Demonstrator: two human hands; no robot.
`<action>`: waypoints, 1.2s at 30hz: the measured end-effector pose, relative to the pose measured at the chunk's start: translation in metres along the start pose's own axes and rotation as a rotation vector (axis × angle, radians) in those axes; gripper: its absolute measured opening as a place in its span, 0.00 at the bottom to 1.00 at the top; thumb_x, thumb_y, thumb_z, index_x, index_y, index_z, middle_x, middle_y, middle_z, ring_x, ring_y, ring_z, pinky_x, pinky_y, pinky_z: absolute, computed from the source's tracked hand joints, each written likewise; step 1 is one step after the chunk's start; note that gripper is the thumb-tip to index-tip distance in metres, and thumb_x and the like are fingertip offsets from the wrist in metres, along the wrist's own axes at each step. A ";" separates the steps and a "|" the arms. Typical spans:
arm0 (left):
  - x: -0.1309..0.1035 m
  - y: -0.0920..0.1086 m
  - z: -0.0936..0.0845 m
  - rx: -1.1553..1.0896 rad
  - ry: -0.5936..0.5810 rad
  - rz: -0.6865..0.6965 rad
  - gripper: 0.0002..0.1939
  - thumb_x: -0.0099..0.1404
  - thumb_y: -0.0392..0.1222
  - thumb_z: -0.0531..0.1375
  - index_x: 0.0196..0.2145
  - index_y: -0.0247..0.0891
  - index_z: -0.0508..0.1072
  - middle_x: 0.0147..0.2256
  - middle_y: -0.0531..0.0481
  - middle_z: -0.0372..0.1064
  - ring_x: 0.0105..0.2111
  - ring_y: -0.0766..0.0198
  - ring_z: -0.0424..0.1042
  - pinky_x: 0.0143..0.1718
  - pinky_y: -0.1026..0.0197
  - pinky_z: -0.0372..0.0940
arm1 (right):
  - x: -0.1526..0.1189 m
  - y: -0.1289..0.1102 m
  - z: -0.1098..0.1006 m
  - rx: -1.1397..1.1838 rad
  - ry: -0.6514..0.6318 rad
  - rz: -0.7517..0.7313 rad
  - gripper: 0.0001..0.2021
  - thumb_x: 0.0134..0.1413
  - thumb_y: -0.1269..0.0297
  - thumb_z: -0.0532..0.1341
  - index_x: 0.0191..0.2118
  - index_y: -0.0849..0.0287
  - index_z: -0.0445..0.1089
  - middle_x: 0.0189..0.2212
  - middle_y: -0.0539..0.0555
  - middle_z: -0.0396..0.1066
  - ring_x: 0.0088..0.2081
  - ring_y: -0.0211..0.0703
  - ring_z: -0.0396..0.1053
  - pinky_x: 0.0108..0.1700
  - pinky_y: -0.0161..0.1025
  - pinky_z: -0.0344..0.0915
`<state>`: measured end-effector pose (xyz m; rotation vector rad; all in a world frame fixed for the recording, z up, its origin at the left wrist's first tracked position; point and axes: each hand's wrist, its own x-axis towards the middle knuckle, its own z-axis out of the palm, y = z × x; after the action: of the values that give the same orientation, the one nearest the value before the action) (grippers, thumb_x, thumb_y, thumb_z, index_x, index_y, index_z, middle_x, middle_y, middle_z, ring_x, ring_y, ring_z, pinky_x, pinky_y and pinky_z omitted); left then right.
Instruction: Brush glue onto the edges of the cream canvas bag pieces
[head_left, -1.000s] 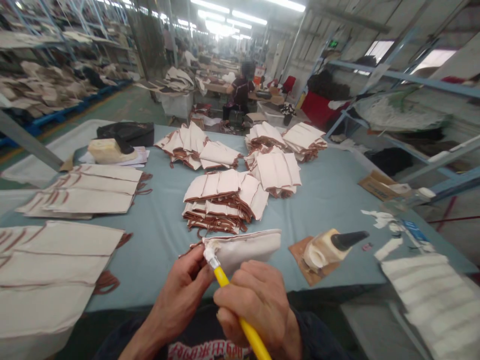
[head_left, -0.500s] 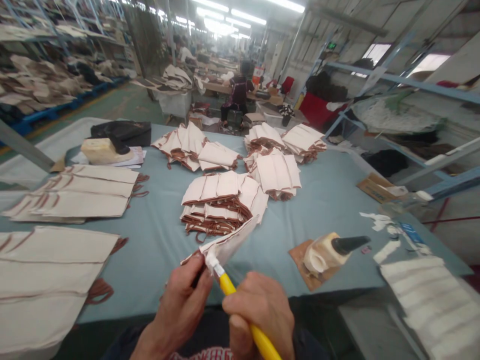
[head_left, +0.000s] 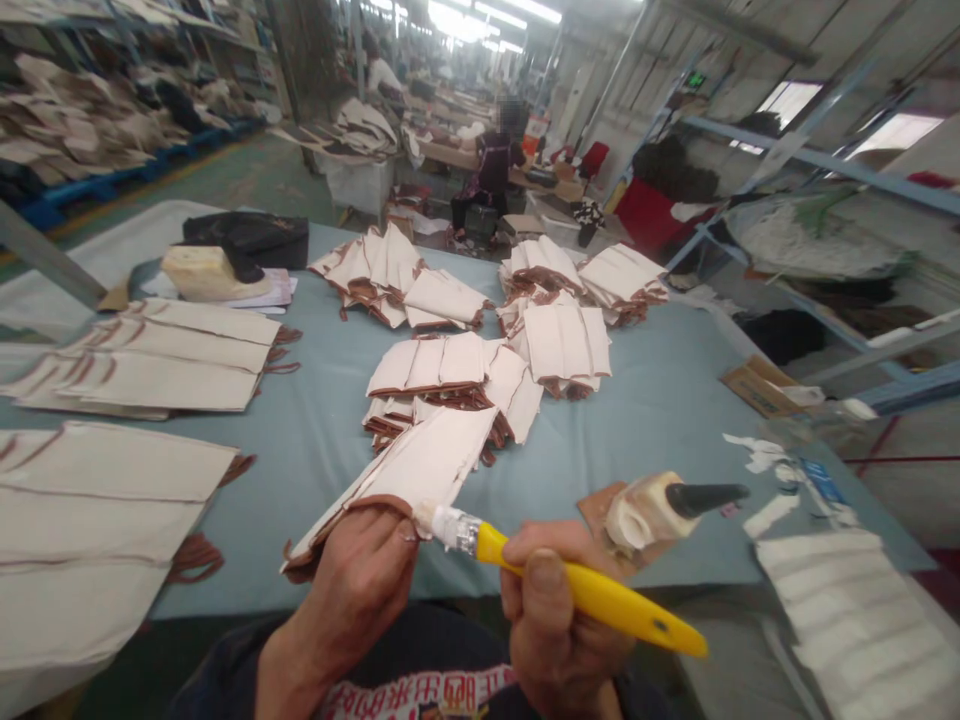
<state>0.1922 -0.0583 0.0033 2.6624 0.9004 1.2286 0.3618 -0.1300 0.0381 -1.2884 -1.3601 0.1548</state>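
My left hand [head_left: 364,570] is closed on the near edge of a cream fabric panel [head_left: 427,455] with brown trim, held tilted above the table. In my right hand [head_left: 559,610] is a yellow-handled paintbrush [head_left: 615,598], gripped around its handle. White paste coats the bristles, which touch or almost touch the panel's edge beside my left fingertips. Just beyond the held panel lies a pile of similar panels [head_left: 427,365]. Right of the brush stands a cream plastic bottle [head_left: 643,512] with a black nozzle, resting on a brown piece of board.
Flat cream panels [head_left: 172,365] lie in stacks along the left side of the blue-green table [head_left: 315,420]. More bundles [head_left: 566,340] sit toward the back. White scraps [head_left: 765,455] and a ribbed white stack [head_left: 862,610] are at right. A person [head_left: 491,170] sits farther off.
My left hand has turned the panel so its broad cream face shows. My right hand has moved right, and the brush has swung from steep to nearly level.
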 end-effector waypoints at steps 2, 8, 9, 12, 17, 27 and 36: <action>-0.003 0.000 0.001 0.017 0.009 -0.017 0.15 0.71 0.23 0.52 0.33 0.39 0.70 0.26 0.47 0.73 0.26 0.58 0.70 0.28 0.57 0.58 | -0.003 -0.002 0.002 -0.021 -0.014 0.017 0.11 0.74 0.63 0.55 0.37 0.56 0.71 0.18 0.45 0.65 0.16 0.36 0.62 0.17 0.35 0.57; -0.011 0.001 0.006 0.010 0.011 -0.086 0.16 0.72 0.24 0.52 0.30 0.41 0.68 0.25 0.49 0.70 0.26 0.59 0.68 0.29 0.58 0.60 | 0.016 -0.011 0.000 -0.093 -0.176 -0.325 0.14 0.77 0.64 0.51 0.35 0.54 0.66 0.20 0.45 0.70 0.19 0.35 0.66 0.24 0.36 0.64; -0.011 0.001 0.007 0.005 0.012 -0.091 0.16 0.71 0.24 0.53 0.29 0.41 0.67 0.24 0.49 0.70 0.26 0.59 0.68 0.30 0.58 0.60 | 0.019 -0.010 0.000 -0.084 -0.201 -0.363 0.14 0.77 0.65 0.51 0.35 0.54 0.65 0.19 0.44 0.69 0.18 0.35 0.64 0.24 0.36 0.62; -0.009 0.003 0.006 -0.007 0.001 -0.086 0.16 0.71 0.24 0.52 0.30 0.40 0.68 0.24 0.49 0.69 0.26 0.58 0.67 0.30 0.58 0.60 | 0.021 -0.010 -0.001 -0.075 -0.237 -0.425 0.14 0.78 0.67 0.50 0.36 0.55 0.65 0.19 0.44 0.67 0.18 0.35 0.60 0.23 0.38 0.59; -0.011 0.004 0.002 0.002 -0.012 -0.073 0.16 0.72 0.25 0.51 0.30 0.41 0.67 0.24 0.49 0.69 0.25 0.59 0.66 0.29 0.58 0.59 | 0.016 -0.014 0.001 -0.052 -0.255 -0.350 0.16 0.79 0.64 0.49 0.35 0.54 0.64 0.19 0.43 0.67 0.19 0.34 0.63 0.26 0.36 0.63; -0.014 0.003 0.000 0.026 0.007 0.001 0.17 0.71 0.23 0.52 0.29 0.40 0.68 0.24 0.49 0.70 0.25 0.59 0.67 0.29 0.57 0.58 | 0.031 0.001 -0.012 -0.164 -0.125 -0.247 0.13 0.77 0.65 0.52 0.38 0.53 0.68 0.24 0.47 0.74 0.23 0.37 0.70 0.27 0.37 0.63; -0.019 0.004 -0.003 0.006 -0.029 -0.005 0.17 0.73 0.26 0.49 0.30 0.40 0.69 0.26 0.47 0.72 0.26 0.58 0.69 0.30 0.58 0.62 | 0.020 -0.032 -0.004 -0.307 -0.508 -0.643 0.25 0.76 0.71 0.50 0.24 0.58 0.68 0.16 0.47 0.59 0.20 0.39 0.53 0.25 0.43 0.48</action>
<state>0.1822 -0.0722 -0.0066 2.6733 0.9078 1.1844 0.3528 -0.1292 0.0747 -1.0231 -2.2416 -0.1940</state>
